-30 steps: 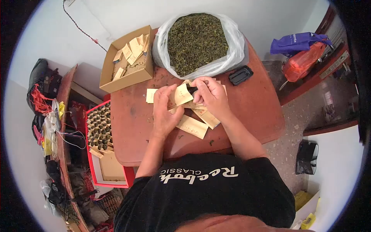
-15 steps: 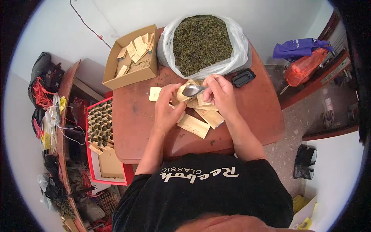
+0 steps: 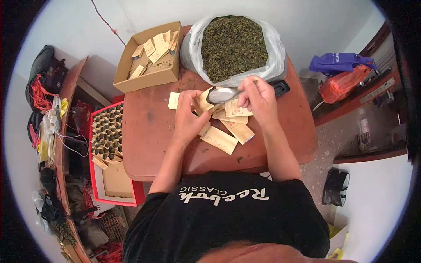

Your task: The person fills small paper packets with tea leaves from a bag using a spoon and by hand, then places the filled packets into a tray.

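Observation:
My left hand (image 3: 190, 115) is closed round a small tan paper packet (image 3: 203, 101), its mouth facing up and right. In my right hand (image 3: 258, 97) is the handle of a metal spoon (image 3: 222, 95), its broad bowl over the packet's mouth. Whether leaf is in the bowl cannot be made out. Under and beside both hands lie several flat paper packets (image 3: 220, 140) on the brown table (image 3: 149, 144). Just behind stands a clear plastic bag (image 3: 188, 55) full of dried dark green leaf (image 3: 234, 48).
A cardboard box (image 3: 147, 82) with loose packets stands at the back left. Lower left, a red-edged box (image 3: 117, 182) holds rows of filled packets. A black plastic tray (image 3: 279, 87) lies beside the bag. Blue and red bags (image 3: 335, 62) hang at the right.
My right hand has drawn slightly right and the spoon's bowl has turned, now showing a brighter face. My left hand keeps the packet in place. The whole view has shifted a little.

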A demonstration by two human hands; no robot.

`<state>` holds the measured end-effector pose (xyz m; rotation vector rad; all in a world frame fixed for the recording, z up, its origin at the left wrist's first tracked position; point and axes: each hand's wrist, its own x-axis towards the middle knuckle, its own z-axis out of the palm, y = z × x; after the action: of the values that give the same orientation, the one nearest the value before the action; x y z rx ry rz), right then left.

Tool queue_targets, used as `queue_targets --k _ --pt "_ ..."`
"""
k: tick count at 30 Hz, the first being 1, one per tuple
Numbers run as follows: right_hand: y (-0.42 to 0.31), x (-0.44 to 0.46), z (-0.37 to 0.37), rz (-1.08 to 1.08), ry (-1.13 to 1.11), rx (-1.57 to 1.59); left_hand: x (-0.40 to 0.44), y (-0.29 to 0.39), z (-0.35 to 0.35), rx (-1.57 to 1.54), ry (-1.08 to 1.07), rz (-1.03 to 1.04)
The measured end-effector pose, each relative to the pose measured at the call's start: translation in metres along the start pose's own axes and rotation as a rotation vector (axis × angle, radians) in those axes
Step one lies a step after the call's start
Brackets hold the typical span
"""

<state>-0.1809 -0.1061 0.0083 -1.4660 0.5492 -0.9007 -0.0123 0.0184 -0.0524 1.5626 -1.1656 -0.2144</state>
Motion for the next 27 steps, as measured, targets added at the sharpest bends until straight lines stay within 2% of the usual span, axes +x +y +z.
queue_targets --k 4,8,11,19,23,27 --pt "-0.005 0.022 -0.017 -0.011 0.054 -0.037 0.004 -0.003 -0.008 -0.006 0.025 -0.008" --pt "-0.011 0.052 -0.030 -0.023 0.096 -0.311 0.005 0.006 -0.013 -0.032 0.030 -0.060" --pt "-0.001 0.077 -0.031 0.077 0.000 -0.573 0.012 0.012 -0.013 -0.029 0.045 -0.086" --pt "0.042 0.106 0.003 0.050 0.135 -0.387 0.038 0.001 -0.012 0.093 0.030 -0.041" --pt "0.039 0.119 -0.005 -0.061 0.183 -0.412 0.050 -0.016 -0.008 0.064 0.033 -0.054" --pt "0.019 0.126 -0.025 -0.060 0.045 -0.786 0.060 -0.013 -0.006 0.023 0.043 -0.078"
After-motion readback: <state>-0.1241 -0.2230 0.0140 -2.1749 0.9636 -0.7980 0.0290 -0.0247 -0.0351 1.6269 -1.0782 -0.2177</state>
